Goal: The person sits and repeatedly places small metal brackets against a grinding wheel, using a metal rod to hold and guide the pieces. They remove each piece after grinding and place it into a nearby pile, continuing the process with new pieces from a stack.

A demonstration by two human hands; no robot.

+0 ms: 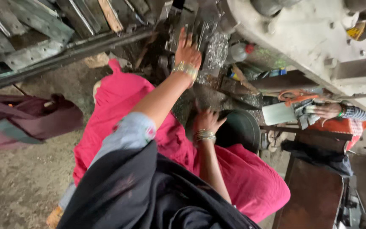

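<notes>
My left hand, with a gold bangle at the wrist, reaches far forward with its fingers spread flat against a dark machine part, beside a heap of shiny metal pieces. Closer in, my right hand, also with bangles, rests with its fingers apart at the left rim of a dark round pan. I see nothing held in either hand. My pink clothing and black scarf fill the lower middle.
A large pale metal machine body spans the top right. Another person's hand, in a striped sleeve, holds stacked metal pieces by a pale box. Metal bars lie top left, a maroon cloth at left, and a brown bench at lower right.
</notes>
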